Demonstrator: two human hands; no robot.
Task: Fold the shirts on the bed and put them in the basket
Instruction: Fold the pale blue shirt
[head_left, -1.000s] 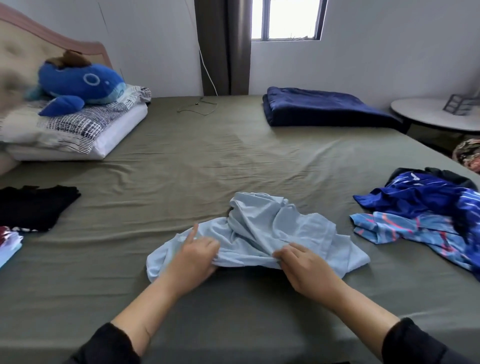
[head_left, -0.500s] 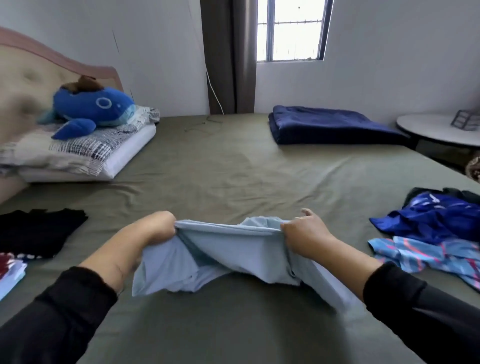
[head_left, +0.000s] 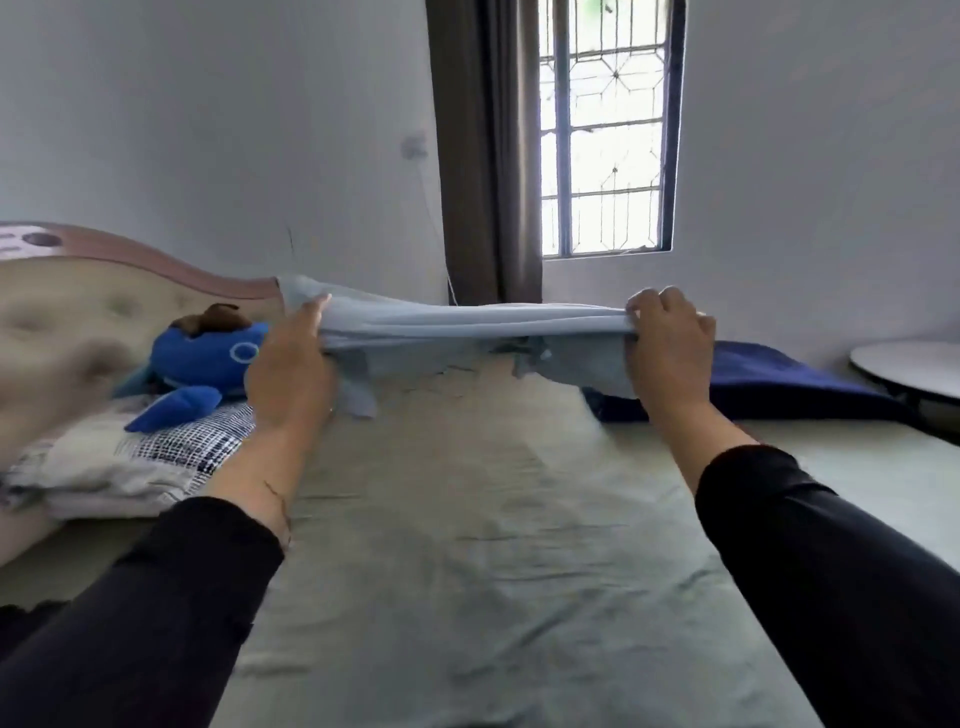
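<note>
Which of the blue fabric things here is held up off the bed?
The light blue shirt, stretched between left hand and right hand; the navy blanket lies on the bed.

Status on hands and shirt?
Left hand and right hand each grip the shirt, stretched between them above the bed. Nothing in the way.
</note>
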